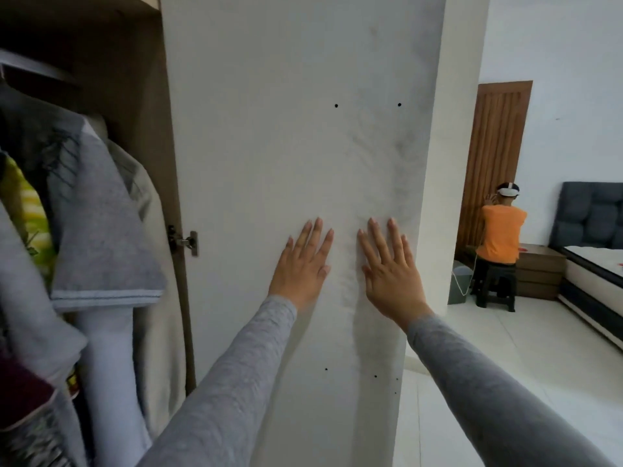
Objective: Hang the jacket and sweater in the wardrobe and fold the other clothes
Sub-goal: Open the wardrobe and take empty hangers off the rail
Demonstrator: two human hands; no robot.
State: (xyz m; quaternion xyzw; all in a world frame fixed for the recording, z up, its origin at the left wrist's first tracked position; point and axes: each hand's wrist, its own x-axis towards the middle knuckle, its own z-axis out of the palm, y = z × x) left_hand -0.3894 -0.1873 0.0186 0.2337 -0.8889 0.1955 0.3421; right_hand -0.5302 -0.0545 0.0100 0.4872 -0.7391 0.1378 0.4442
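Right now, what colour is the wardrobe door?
The door is white with grey smudges; head view.

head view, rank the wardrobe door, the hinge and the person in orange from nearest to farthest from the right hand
1. wardrobe door: straight ahead, the right hand lies flat on it.
2. hinge: on the door's left edge.
3. person in orange: seated at far right, across the room.

White walls (pixel 556 62), pale tiled floor (pixel 488 382); a brown door (pixel 495 146), a nightstand (pixel 539 271) beside the bed (pixel 593 264) at right.
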